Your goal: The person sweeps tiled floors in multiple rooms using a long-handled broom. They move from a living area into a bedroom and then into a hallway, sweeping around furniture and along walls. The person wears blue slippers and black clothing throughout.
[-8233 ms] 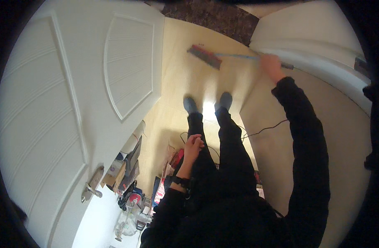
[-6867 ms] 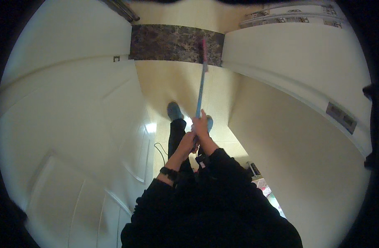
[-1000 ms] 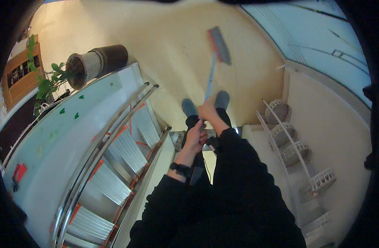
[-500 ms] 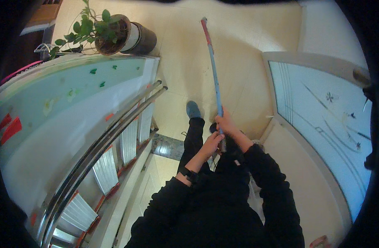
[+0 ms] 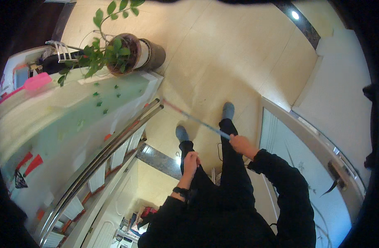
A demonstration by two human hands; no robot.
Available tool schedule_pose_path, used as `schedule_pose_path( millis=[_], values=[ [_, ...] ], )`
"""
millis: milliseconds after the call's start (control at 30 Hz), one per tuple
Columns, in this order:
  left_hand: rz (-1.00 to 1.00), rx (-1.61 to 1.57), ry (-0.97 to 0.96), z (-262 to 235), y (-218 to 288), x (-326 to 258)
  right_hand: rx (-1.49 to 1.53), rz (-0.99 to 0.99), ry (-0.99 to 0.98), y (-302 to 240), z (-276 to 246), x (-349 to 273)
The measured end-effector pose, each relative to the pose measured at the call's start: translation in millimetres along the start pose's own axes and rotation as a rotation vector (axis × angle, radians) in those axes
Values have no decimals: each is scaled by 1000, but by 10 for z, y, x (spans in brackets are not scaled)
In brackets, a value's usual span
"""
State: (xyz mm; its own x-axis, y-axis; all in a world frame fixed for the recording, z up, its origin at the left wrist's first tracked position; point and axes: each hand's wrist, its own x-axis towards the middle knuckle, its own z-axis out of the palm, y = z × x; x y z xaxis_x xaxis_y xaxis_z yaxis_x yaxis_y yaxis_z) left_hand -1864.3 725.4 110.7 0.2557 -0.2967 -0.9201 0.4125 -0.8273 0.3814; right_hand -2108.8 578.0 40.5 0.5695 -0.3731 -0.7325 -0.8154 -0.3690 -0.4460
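Note:
A long thin blue pole (image 5: pixel 204 124) with a reddish far end slants across in front of me, its tip beside the stair rail's end. My right hand (image 5: pixel 242 145) is closed around its near end, above my right leg. My left hand (image 5: pixel 191 162), off the pole, hangs over my left thigh with its fingers curled in. Nothing shows in that hand. Below the pole, my feet stand on pale floor tiles (image 5: pixel 214 53) in grey-blue shoes (image 5: pixel 182 133).
Metal handrails (image 5: pixel 111 144) run along the stairs on my left. A potted plant (image 5: pixel 124 53) stands by the green-and-white half wall (image 5: pixel 86 105), where a pink plastic paddle (image 5: pixel 37 82) lies. On the right is an open door with a glass panel (image 5: pixel 276 132) and a handle (image 5: pixel 337 175).
My left hand has let go of the pole and dropped left. The pole has swung left and lower, held by my right hand alone. My right foot now shows ahead.

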Motion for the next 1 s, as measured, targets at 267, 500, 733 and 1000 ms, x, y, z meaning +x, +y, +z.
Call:
schedule_pose_path(
  millis=[267, 500, 733, 1000],
  values=[
    [-51, 58, -26, 736, 47, -20, -381, 20, 19, 871, -38, 1066],
    [-80, 40, -24, 1129, 601, 89, -581, 106, 318, 1670, -2306, 1620],
    [59, 30, -135, 1328, 1347, 386, -614, 306, 464, 1670, -3782, 1864],
    [121, 112, -202, 1483, 2476, 928, 437, 570, -35, 1977, -3098, 519]
  ],
)
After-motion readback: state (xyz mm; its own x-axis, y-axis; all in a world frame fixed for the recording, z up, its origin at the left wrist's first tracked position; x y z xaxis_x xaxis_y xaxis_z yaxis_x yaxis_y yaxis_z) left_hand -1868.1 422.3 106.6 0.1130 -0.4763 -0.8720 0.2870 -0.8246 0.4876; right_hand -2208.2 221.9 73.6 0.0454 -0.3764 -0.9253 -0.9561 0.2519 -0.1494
